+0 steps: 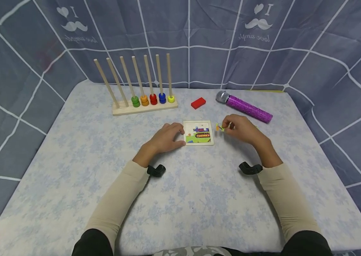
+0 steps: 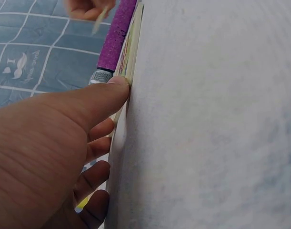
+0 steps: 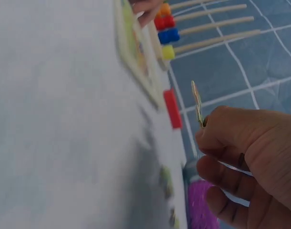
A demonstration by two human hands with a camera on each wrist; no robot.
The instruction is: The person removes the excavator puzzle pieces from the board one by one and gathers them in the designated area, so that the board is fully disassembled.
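A small wooden jigsaw puzzle board [image 1: 198,143] with a pale frame lies flat, part of its colourful vehicle picture showing. My left hand [image 1: 166,138] holds the board's left side, thumb at the near corner and fingers farther up; the left wrist view shows the thumb [image 2: 105,98] on its edge. To the right of the board, my right hand [image 1: 241,129] pinches a thin puzzle piece [image 3: 197,102] between thumb and forefinger, raised off the table. Blurred loose pieces [image 3: 166,182] lie on the table below that hand.
Behind the board on the left stands a wooden peg rack [image 1: 145,110] with coloured rings on several pegs. A red block [image 1: 198,103] lies behind the board. A purple glittery microphone [image 1: 247,107] lies beyond my right hand. Gridded curtains [image 1: 212,67] border the table.
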